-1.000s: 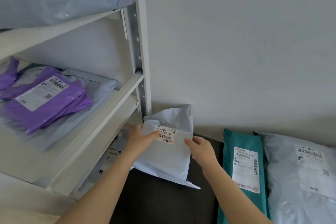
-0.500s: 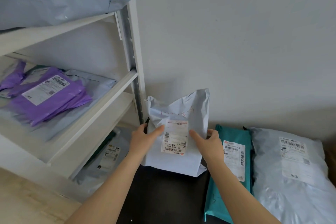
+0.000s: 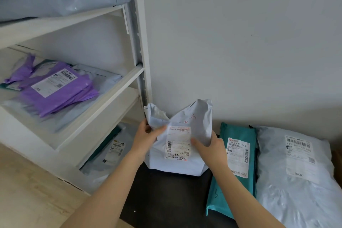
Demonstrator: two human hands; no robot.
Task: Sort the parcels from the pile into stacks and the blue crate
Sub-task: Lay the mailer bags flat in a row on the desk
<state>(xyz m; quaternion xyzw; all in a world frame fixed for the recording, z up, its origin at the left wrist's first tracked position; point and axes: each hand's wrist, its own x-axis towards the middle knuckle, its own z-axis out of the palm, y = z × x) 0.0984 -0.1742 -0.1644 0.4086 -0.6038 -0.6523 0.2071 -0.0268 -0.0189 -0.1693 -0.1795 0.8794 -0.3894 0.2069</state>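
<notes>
Both hands (image 3: 146,139) grip grey parcel (image 3: 179,164) upright — shelf post (image 3: 142,72) just beside.

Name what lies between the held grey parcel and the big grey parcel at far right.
In the head view, a teal parcel lies there, label up, against the big grey parcel and beside the held grey parcel.

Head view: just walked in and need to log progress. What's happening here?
A person holds a pale grey parcel upright, label facing them, left hand gripping its upper left, right hand its right side. A teal parcel and a larger grey parcel lie beside it; purple parcels sit on the white shelf.
</notes>
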